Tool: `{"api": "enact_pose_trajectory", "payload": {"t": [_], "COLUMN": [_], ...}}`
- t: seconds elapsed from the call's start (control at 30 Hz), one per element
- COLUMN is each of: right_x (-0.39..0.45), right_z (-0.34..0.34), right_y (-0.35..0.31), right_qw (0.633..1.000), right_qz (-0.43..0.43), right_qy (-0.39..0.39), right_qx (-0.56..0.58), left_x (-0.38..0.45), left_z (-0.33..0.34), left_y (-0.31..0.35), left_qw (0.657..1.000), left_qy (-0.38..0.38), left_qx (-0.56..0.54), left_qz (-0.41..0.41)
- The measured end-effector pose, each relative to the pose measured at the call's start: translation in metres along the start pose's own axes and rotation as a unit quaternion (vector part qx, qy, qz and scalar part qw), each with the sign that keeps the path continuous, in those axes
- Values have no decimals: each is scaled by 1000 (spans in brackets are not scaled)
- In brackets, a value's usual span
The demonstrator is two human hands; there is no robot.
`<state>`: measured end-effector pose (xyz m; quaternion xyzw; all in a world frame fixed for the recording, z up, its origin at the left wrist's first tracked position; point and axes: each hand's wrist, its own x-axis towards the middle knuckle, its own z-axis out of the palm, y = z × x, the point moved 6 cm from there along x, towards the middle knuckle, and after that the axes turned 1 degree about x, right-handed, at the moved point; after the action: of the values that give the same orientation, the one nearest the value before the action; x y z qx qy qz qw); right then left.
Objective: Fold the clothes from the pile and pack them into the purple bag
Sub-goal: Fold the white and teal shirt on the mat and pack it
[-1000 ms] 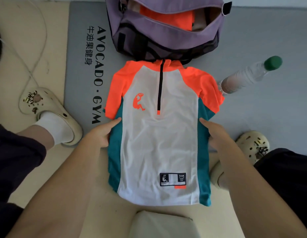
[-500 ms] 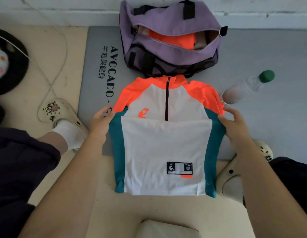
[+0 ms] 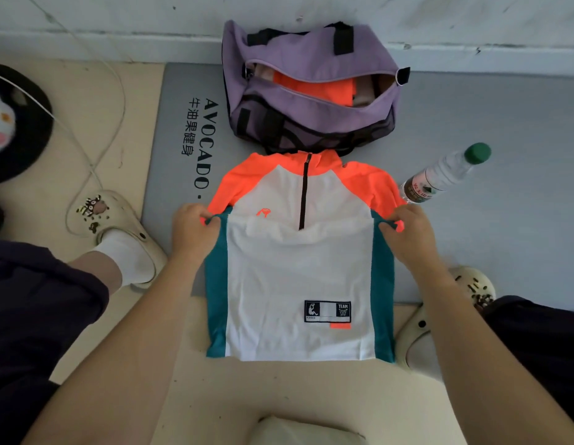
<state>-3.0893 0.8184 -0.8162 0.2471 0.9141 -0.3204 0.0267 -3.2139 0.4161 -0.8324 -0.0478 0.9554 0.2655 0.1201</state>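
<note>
Right now a white shirt [image 3: 298,277] with orange shoulders, teal side panels and a short dark zip lies face up, half on the grey mat [image 3: 491,123] and half on the beige floor [image 3: 86,101], its collar just below the purple bag [image 3: 311,91]. A small dark patch with the word TEAM sits near the shirt's lower hem. Across the chest, level with the foot of the zip, the fabric is creased into a low fold.

At the shirt's left side, the left hand [image 3: 192,229] has its fingers curled round the edge where the orange sleeve meets the teal panel, pinching that cloth. At the shirt's right side, the right hand [image 3: 407,232] grips the matching edge the same way, thumb and fingers closed on the fabric. Both forearms run down from the shirt toward the camera.

Beyond the shirt's collar, the purple bag stands against the wall with its zip open; an orange garment [image 3: 314,88] shows inside, and beside it something pale that may be more clothing, though the view is too blurred to be sure.

Right of the shirt's shoulder, a clear plastic bottle [image 3: 446,171] with a green cap lies on the mat. Left of the shirt, black lettering reading AVOCADO is printed on the mat, and further left a cream clog [image 3: 118,226] with charms holds a foot in a white sock. Another cream clog [image 3: 439,316] sits beside the shirt's lower right corner. A white cable [image 3: 96,101] trails over the floor far left of the shirt.
</note>
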Motion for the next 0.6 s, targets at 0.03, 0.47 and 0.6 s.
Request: {"api": "enact_pose_trajectory", "payload": {"t": [0.03,0.47,0.6], "right_x": [-2,-5,-7], "right_z": [7,41,27], "right_y": [-8,-3,32], "right_qw": [1000,991,989], "right_qz": [-11,52,135], "right_qy": [-13,-74,-3], "right_qx": [20,99,66], "left_x": [-2,-1,-4], "left_z": [5,24,16], "left_y": [13,23,-16], "left_qw": [999,999,997], "left_qy": [-17,-41,36], "left_qx": [-26,-32,42], "left_qz": [25,16,-57]}}
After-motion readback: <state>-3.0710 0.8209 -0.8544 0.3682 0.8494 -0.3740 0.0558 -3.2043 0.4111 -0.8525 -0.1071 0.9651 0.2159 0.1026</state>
